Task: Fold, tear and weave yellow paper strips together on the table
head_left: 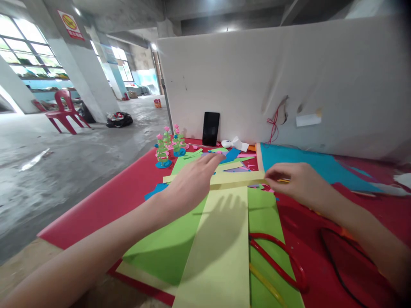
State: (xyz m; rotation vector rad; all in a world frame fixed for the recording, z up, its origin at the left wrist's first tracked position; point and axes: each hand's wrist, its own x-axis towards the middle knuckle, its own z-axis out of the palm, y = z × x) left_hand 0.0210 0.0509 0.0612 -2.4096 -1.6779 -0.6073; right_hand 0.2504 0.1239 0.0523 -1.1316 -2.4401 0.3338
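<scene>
My left hand (192, 179) hovers flat with fingers stretched out over a pile of coloured paper sheets, just above a pale yellow-green sheet (221, 239) and a bright green sheet (167, 244). My right hand (297, 182) is closed in a pinch at the right end of a folded yellow paper strip (237, 177) that lies across the sheets. A thin yellow stick-like thing shows under its fingers; I cannot make out what it is. Red-handled scissors (279, 261) lie on the green paper near me.
Small paper trees (168, 147) stand at the table's far left. A black phone (211, 128) leans on the white partition (289, 85). A blue sheet (308, 164) lies far right on the red tabletop (96, 205). A black cable (334, 261) lies at the right. A red chair (62, 110) stands on the floor beyond.
</scene>
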